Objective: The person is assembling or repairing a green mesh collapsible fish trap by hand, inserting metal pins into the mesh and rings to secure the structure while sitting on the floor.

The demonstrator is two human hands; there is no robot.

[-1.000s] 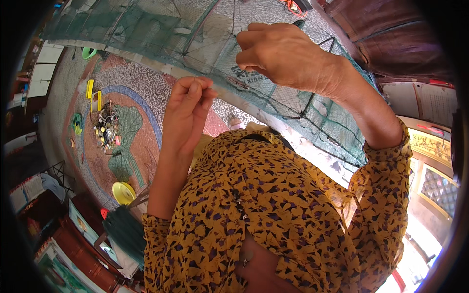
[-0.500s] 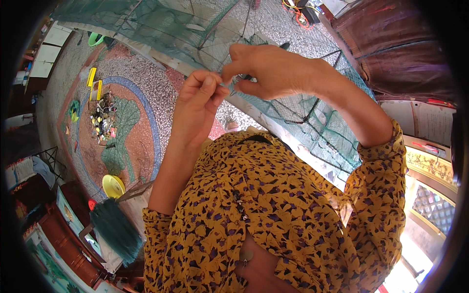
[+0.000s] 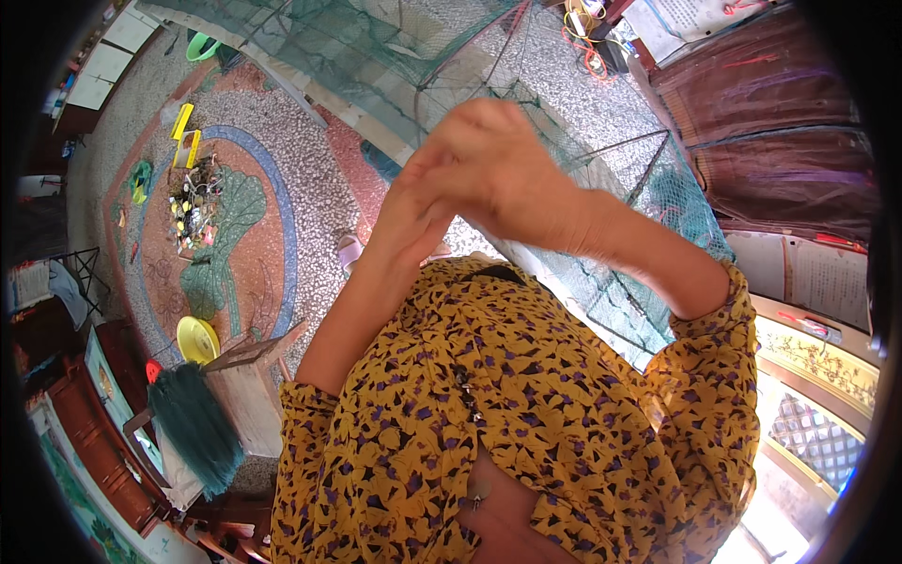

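Note:
Raised in front of my chest, my two hands meet above a long green mesh net (image 3: 371, 80) on a dark frame. My right hand (image 3: 503, 169) bends over with its fingers curled toward the left one, slightly smeared by motion. Under and beside it, my left hand (image 3: 413, 211) points upward, its fingers mostly covered by the right. Both look closed at the fingertips, but whatever they hold, if anything, is too small or hidden to make out. More of the net (image 3: 611, 291), with dark frame bars, stretches below my right forearm.
Left on the patterned floor lie a pile of small items (image 3: 193, 211), green netting (image 3: 240, 202), yellow boxes (image 3: 186, 148) and a yellow bowl (image 3: 197, 340). A dark green bundle of strands (image 3: 193, 428) hangs by a wooden stool (image 3: 249, 395). Cables (image 3: 587, 56) lie at the far right.
My hands have come closer together, the right now overlapping the left, whose pinched fingers showed before. The view has shifted a little, bringing a pink slipper into sight below my left hand.

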